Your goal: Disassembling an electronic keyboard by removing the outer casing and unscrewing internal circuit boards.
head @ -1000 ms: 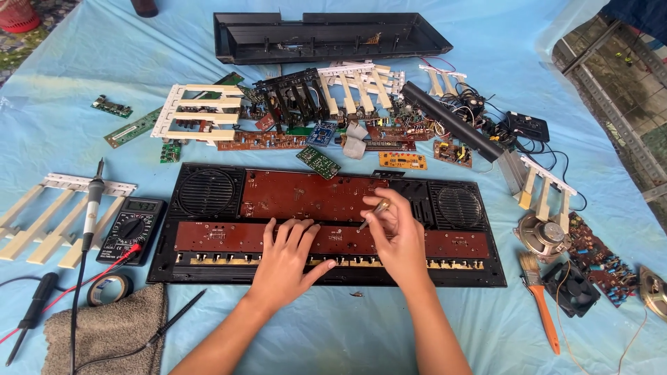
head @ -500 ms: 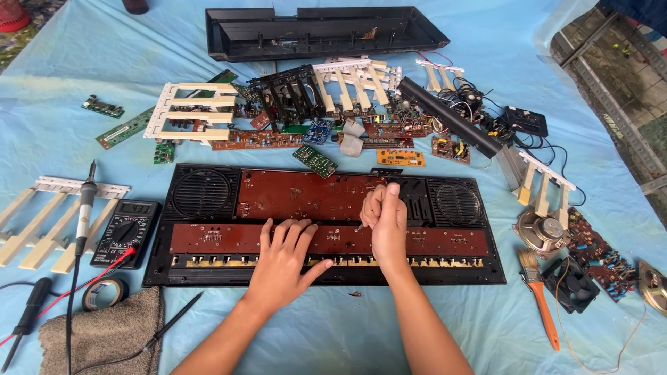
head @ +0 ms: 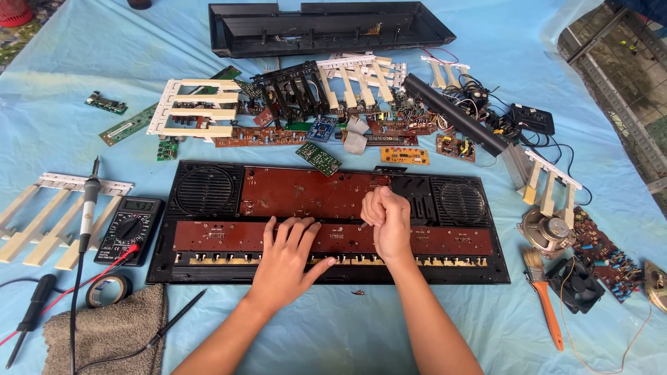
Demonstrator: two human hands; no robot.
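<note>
Head view: opened black plastic keyboard case (head: 208, 260) with long reddish-brown circuit boards (head: 229, 236) lies on the blue sheet, a black digital multimeter (head: 130, 228) just beside its left end. Left hand (head: 285, 260) rests flat on the lower board, fingers spread. Right hand (head: 389, 221), fisted at the case's centre, clasps a small tool, mostly hidden.

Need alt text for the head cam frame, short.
Two bare hands work on an opened electronic keyboard chassis on a blue sheet: the left hand lies flat on its brown circuit board, the right hand is fisted around a small tool. Loose boards, key strips, a multimeter and a brush lie around.
</note>
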